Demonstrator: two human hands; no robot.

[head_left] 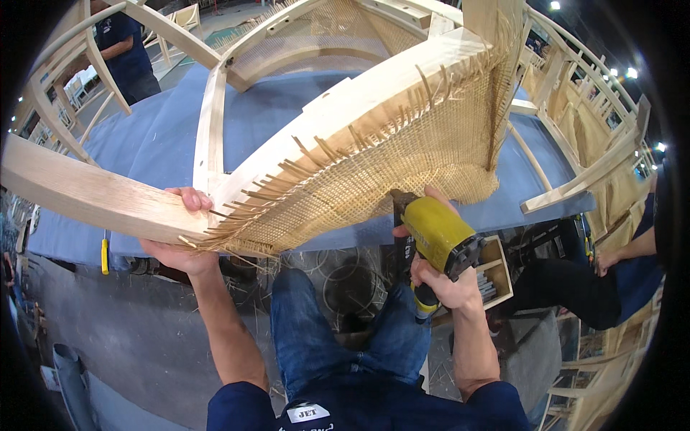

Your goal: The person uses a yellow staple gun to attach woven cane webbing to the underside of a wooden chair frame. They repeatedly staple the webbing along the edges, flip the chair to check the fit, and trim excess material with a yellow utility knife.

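Note:
A pale wooden chair frame [287,147] lies tilted across the bench in front of me. Woven cane webbing [402,161] stretches along its near side, with loose cane ends sticking out along the curved rail. My left hand [176,251] is wrapped round the thick wooden leg [93,183] where it meets the rail, fingers over the top. In my right hand [449,284] is a yellow and black staple gun [440,231], gripped by its handle. The gun's nose is at the lower part of the webbing; whether it touches is hard to tell.
Blue cloth [144,129] covers the bench. A yellow-handled screwdriver [105,255] hangs at its near left edge. Below right stands a wooden box [503,276] holding staple strips. A seated person [625,266] is close on my right; another person [126,54] stands far left. More chair frames [575,144] crowd the right.

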